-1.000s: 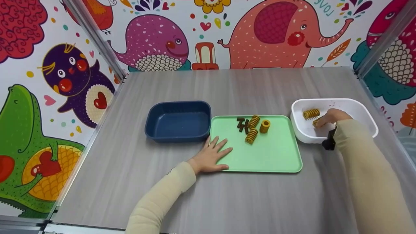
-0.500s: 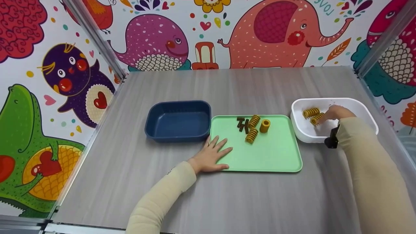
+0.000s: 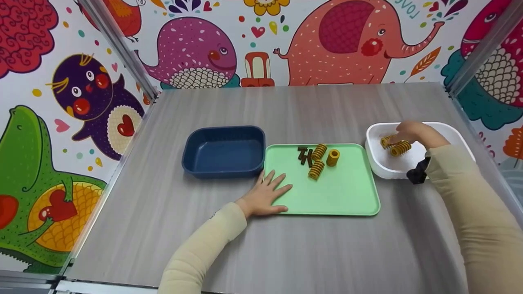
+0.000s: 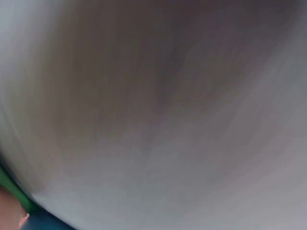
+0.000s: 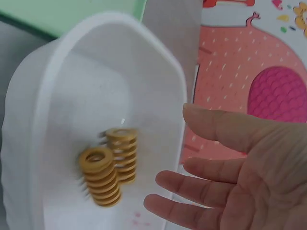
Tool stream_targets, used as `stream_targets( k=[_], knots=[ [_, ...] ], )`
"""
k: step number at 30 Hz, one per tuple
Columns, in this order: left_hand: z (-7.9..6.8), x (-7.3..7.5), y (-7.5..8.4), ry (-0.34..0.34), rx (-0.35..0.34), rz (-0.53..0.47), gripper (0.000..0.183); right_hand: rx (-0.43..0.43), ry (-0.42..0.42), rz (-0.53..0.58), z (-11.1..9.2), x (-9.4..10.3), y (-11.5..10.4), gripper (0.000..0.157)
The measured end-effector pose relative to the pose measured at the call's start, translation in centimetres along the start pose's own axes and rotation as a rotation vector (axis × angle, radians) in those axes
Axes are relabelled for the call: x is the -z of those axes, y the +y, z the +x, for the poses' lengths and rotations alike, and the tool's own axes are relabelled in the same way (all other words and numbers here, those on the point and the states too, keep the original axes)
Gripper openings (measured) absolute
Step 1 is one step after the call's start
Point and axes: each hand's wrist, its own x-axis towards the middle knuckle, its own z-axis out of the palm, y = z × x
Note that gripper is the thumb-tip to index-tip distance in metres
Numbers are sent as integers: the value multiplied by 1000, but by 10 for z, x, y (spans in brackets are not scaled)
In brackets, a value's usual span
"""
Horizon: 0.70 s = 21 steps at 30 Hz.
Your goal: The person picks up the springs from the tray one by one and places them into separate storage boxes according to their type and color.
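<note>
My left hand (image 3: 263,199) lies with fingers spread on the near left corner of the light green tray (image 3: 343,196). On that tray are several yellow coil springs (image 3: 316,170) and, beside them, several short dark brown pieces (image 3: 309,157). My right hand (image 3: 416,132) is over the white bin (image 3: 453,134). In the right wrist view its fingers are extended and apart, with nothing between them. Two yellow springs (image 5: 100,177) lie side by side in the white bin (image 5: 110,21); in the head view my fingers partly cover the farther one.
A dark blue bin (image 3: 224,152) stands left of the green tray, close to its edge. Printed panels (image 3: 335,45) rise behind and at the sides of the grey table (image 3: 327,253). The left wrist view is mostly a blurred grey surface (image 4: 153,167).
My right hand has let go of the nearer spring and moved up and left over the farther one. The nearer spring now shows fully beside it. My left hand has not moved.
</note>
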Motion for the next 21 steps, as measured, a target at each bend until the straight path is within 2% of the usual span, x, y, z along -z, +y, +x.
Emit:
stream_targets(
  k=[3,9,16,21],
  knots=[
    [0,0,0,1,-1,5,72,26,72,38,-4,-5,-11,70],
    [-1,2,1,1,0,5,71,200,223,21,-13,-18,-37,57],
    [-1,3,1,1,-2,2,71,351,273,25,-12,-41,-59,48],
    [0,2,1,4,0,10,70,389,312,89,-2,-60,-69,44]
  ],
)
